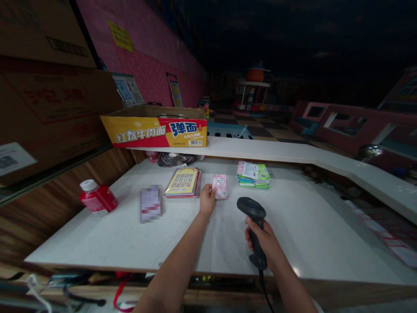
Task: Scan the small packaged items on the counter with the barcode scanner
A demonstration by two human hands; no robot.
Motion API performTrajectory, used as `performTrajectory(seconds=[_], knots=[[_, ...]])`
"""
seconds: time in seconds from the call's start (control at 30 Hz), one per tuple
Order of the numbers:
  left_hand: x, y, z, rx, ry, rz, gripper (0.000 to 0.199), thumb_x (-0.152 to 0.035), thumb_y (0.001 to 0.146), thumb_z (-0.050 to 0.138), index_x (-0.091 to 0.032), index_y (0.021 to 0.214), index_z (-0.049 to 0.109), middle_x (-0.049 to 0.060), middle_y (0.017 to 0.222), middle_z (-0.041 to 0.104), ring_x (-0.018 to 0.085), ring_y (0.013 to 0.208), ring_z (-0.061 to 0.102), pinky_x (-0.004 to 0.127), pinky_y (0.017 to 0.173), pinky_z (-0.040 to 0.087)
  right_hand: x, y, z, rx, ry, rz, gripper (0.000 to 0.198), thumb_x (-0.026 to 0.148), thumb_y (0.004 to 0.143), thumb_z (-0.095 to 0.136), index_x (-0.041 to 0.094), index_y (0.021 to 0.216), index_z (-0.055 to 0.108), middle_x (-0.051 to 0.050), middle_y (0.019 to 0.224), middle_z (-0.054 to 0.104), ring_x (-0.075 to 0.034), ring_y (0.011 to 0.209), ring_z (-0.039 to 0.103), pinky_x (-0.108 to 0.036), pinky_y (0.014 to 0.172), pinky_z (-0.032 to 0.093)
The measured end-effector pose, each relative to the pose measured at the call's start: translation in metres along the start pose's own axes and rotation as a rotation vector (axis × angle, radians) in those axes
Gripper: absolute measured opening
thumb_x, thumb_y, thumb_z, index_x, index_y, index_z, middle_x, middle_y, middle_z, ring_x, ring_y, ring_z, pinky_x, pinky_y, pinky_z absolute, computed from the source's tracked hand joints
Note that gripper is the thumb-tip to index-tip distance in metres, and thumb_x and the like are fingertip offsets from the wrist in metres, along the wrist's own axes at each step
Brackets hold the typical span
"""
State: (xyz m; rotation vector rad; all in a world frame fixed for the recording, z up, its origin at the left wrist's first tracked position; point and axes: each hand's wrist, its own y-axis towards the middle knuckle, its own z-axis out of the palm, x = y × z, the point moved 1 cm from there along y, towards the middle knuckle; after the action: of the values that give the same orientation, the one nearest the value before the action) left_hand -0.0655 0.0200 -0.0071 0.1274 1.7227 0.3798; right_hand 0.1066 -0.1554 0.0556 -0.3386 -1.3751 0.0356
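Observation:
My left hand [207,199] pinches the left edge of a small pink packet [220,186] with a barcode on its face, on the white counter [224,234]. In my right hand [265,239] is a black barcode scanner [256,219], gripped round its handle, with a cord running down from its base. The scanner's head points left and forward, in front of the packet and apart from it. A pile of green and pink packets [254,175] lies to the right of the pink packet. To its left rests a stack of yellow-topped booklets or cards [182,182].
A red bottle with a white cap [98,198] and a pixelated pale item [150,203] lie on the left. A raised ledge [260,149] crosses the back, bearing an open yellow and red carton [156,130]. Large brown boxes [55,104] stand at far left.

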Motion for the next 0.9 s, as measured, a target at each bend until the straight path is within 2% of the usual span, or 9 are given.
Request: performTrajectory(seconds=[0.2,0.37,0.5,0.57,0.67,0.77,0.83,0.9], knots=[[0.002,0.000,0.002,0.019,-0.087,-0.048,0.025,-0.043,0.081,0.055,-0.019,0.085,0.052,0.001,0.070,0.062,0.014,0.062,0.057,0.024,0.058,0.042,-0.003,0.017,-0.008,0.105,0.072,0.004,0.046,0.057,0.069,0.075,0.018,0.086,0.058,0.002,0.052,0.061,-0.012,0.038,0.051,-0.021,0.034,0.039],[-0.001,-0.001,0.001,-0.005,-0.080,-0.040,0.022,-0.038,0.082,0.054,-0.018,0.091,0.052,0.001,0.070,0.063,0.016,0.064,0.060,0.026,0.060,0.045,-0.005,0.050,-0.037,0.143,0.301,0.066,0.046,0.054,0.067,0.078,0.017,0.087,0.060,0.002,0.054,0.059,-0.009,0.040,0.048,-0.019,0.036,0.037],[-0.005,-0.003,-0.002,-0.079,0.117,-0.021,0.024,-0.025,0.084,0.050,-0.015,0.106,0.055,0.003,0.075,0.063,0.018,0.069,0.061,0.030,0.068,0.048,-0.009,0.064,-0.059,0.194,0.503,0.110,0.041,0.047,0.068,0.080,0.015,0.087,0.062,0.002,0.056,0.056,-0.008,0.042,0.045,-0.017,0.037,0.036],[-0.011,-0.005,-0.003,-0.118,0.282,0.019,0.025,-0.018,0.083,0.048,-0.015,0.106,0.059,0.009,0.089,0.065,0.021,0.083,0.063,0.034,0.079,0.049,-0.011,0.066,-0.065,0.229,0.582,0.104,0.039,0.044,0.067,0.080,0.015,0.087,0.063,0.002,0.057,0.054,-0.007,0.042,0.043,-0.017,0.037,0.036],[-0.025,-0.010,-0.003,-0.123,0.592,0.105,0.027,-0.014,0.082,0.049,-0.015,0.102,0.066,0.014,0.108,0.061,0.026,0.104,0.058,0.041,0.095,0.044,-0.013,0.065,-0.068,0.253,0.638,0.081,0.037,0.043,0.068,0.080,0.016,0.086,0.062,0.003,0.057,0.051,-0.007,0.043,0.040,-0.017,0.038,0.035],[-0.039,-0.019,0.000,0.039,0.807,0.190,0.026,-0.021,0.088,0.047,-0.021,0.099,0.071,0.013,0.112,0.061,0.028,0.109,0.054,0.042,0.098,0.040,-0.013,0.065,-0.068,0.254,0.654,0.082,0.037,0.042,0.068,0.080,0.015,0.085,0.063,0.003,0.057,0.050,-0.007,0.043,0.040,-0.016,0.038,0.035],[-0.045,-0.028,0.005,0.204,0.874,0.225,0.028,-0.028,0.092,0.045,-0.024,0.100,0.072,0.012,0.108,0.063,0.027,0.105,0.056,0.042,0.094,0.042,-0.014,0.066,-0.068,0.261,0.669,0.093,0.036,0.041,0.069,0.080,0.015,0.086,0.063,0.003,0.057,0.050,-0.006,0.043,0.040,-0.016,0.039,0.034],[-0.047,-0.035,0.010,0.299,0.929,0.223,0.029,-0.033,0.092,0.047,-0.025,0.107,0.071,0.013,0.110,0.064,0.029,0.106,0.056,0.042,0.091,0.043,-0.015,0.067,-0.069,0.272,0.688,0.104,0.034,0.041,0.070,0.079,0.015,0.086,0.064,0.003,0.058,0.051,-0.006,0.043,0.040,-0.015,0.039,0.034]])
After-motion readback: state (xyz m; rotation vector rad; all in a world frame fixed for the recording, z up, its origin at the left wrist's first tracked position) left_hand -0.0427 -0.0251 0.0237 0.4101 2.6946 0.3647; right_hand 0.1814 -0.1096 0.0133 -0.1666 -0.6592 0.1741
